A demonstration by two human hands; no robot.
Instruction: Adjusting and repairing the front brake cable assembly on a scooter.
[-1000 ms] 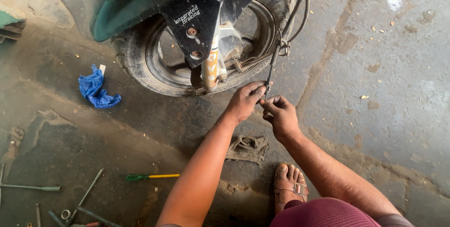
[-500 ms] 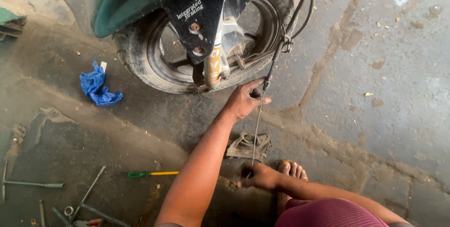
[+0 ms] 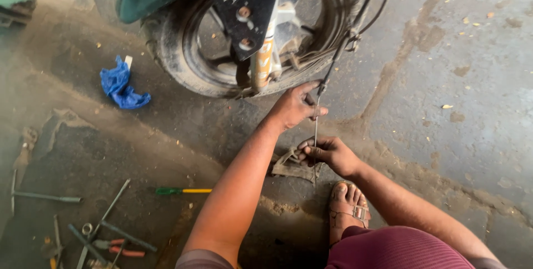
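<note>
The thin bare steel inner wire point(image 3: 315, 136) of the black-sheathed control cable point(image 3: 340, 52) runs from the sheath's end beside the scooter's black front tyre point(image 3: 166, 52) down toward the floor, and I have both hands on it. My left hand point(image 3: 294, 108) is pinched around the spot where the wire leaves the sheath; my right hand point(image 3: 327, 152) is closed on the wire lower down, fingers curled round it, just above a flat scrap of dirty grey rag point(image 3: 291, 166). I judge this the drawing-out stage: the wire looks taut between my hands, so the next move calls for a firm hold at the sheath and a straight pull in line with it, without kinking the strand.

The ground is rough, oil-stained concrete point(image 3: 455, 108), darker and greasier on my left. There a green-and-yellow screwdriver point(image 3: 183, 190), several long grey steel rods point(image 3: 47, 197) and red-handled pliers point(image 3: 119, 247) lie scattered, well apart from my hands. A crumpled blue plastic bag point(image 3: 122, 88) sits near the tyre. My sandalled foot point(image 3: 347, 208) rests just below my right hand.
</note>
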